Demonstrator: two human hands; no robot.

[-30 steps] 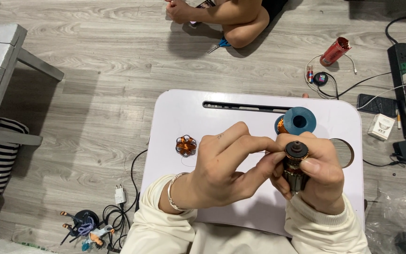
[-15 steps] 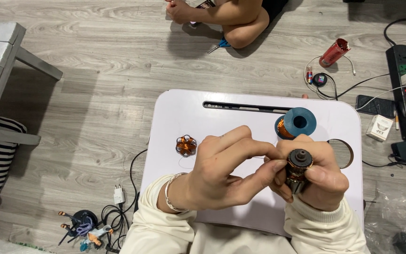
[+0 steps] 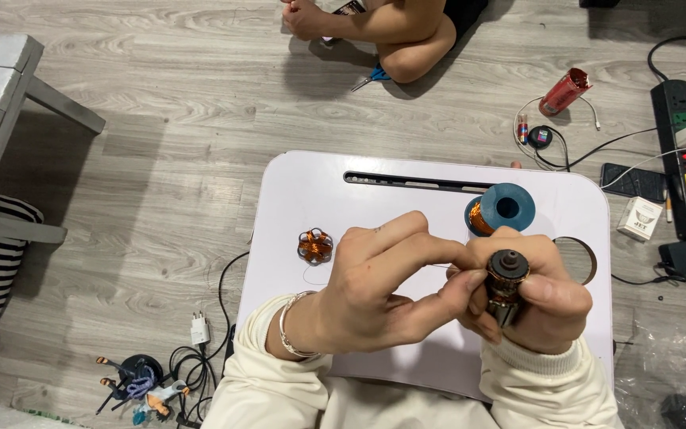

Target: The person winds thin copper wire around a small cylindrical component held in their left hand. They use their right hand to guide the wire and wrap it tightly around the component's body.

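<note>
Copper-wound rotor (image 3: 506, 278) gripped in right hand (image 3: 537, 298).
Left hand (image 3: 375, 294) pinches wire beside it, above white table (image 3: 319, 191).

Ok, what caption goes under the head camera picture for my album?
Right hand grips a small motor rotor while left hand pinches at it.

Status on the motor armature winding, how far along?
Done: one small copper coil piece lies apart on the white lap table. In hand: right hand grips the armature upright; left hand pinches at its top, a thin wire barely visible. Left: the blue spool holds more copper wire; how much of the armature is wound cannot be told.
</note>
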